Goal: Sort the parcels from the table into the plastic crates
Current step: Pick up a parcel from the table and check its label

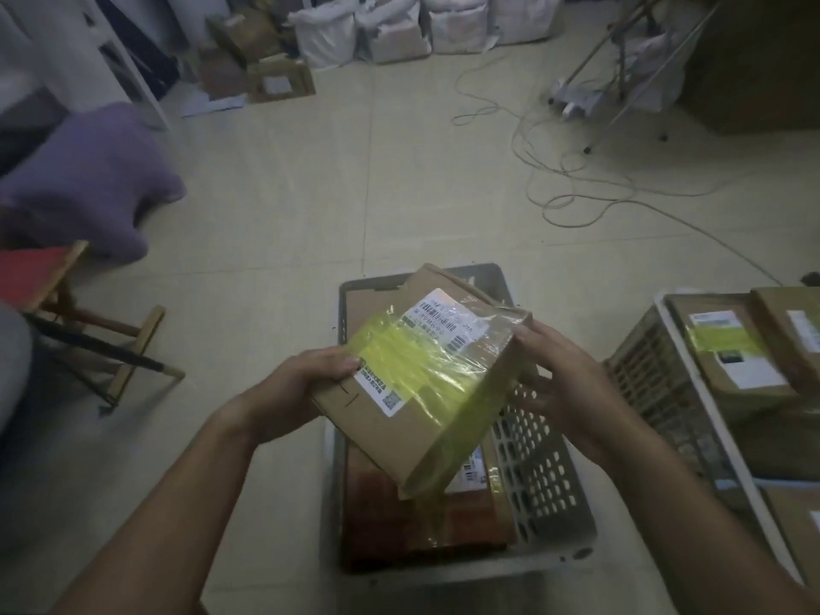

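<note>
Holding parcel [421, 383] | left hand [306, 383] clamps near-left edge, right hand [563, 383] far-right edge | long axis diagonal, tilted | grey crate [541, 472] directly below, part-filled | next, likely: lower straight down

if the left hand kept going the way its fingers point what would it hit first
The left hand points right, and its fingers already touch the cardboard parcel it holds with the right hand. So the parcel comes first; depth past it is unclear.

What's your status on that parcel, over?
Both hands, left hand and right hand, gripping the yellow-taped parcel. Held tilted above the grey crate. Crate already holds parcels; nothing blocking the drop.
</note>
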